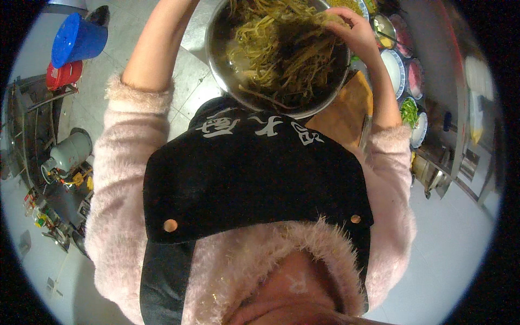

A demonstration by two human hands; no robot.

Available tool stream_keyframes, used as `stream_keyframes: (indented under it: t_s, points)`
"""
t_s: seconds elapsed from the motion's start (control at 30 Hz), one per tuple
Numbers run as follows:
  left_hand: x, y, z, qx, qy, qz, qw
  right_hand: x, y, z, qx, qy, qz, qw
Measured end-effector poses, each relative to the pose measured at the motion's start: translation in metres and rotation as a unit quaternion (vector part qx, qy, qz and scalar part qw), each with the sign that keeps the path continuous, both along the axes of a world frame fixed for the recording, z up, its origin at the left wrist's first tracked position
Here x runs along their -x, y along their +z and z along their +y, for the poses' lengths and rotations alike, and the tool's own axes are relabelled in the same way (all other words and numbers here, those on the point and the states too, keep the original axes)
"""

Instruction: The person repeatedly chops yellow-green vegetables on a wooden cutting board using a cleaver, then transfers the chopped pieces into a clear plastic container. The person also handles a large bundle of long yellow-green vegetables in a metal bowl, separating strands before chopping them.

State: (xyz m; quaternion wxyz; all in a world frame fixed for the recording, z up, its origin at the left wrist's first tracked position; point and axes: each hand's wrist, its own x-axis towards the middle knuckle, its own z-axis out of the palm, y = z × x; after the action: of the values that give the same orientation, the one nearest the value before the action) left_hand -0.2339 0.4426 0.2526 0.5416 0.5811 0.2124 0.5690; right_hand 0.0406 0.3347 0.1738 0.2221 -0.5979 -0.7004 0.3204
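Observation:
A large stainless steel bowl (218, 76) sits in front of me at the top of the view. A tangled heap of long yellow-green vegetable strands (260, 44), resembling pickled greens, fills much of it. Some of the strands look wet. At the bowl's upper right rim, my right hand (355, 30) pinches a bunch of these strands between thumb and fingers. My left forearm reaches past the top edge of the picture, so my left hand is out of view. Below and right of the bowl lies a brown wooden cutting board (345, 113), partly covered by the bowl and my arm.
Right of my arm are a blue-rimmed plate (392, 71), dishes of reddish meat (415, 79), cut green vegetables (409, 112) and a metal bowl (384, 30). A blue bucket (77, 40), red bucket (63, 76) and gas cylinder (71, 150) stand at left.

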Motion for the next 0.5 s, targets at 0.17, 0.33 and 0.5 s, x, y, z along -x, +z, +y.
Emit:
stream_keyframes:
  t_s: [0.17, 0.33, 0.5]
  points:
    - [-0.007, -0.009, 0.002, -0.039, 0.009, 0.063, 0.997, -0.003, -0.051, -0.009, -0.067, -0.022, -0.01, 0.998]
    - [-0.006, -0.017, 0.004, -0.013, 0.022, 0.06, 0.998, 0.009, -0.06, -0.039, 0.025, -0.041, 0.141, 0.989]
    - [-0.006, -0.022, 0.002, -0.004, 0.008, 0.044, 0.999, 0.008, -0.066, -0.063, -0.081, -0.046, -0.018, 0.995]
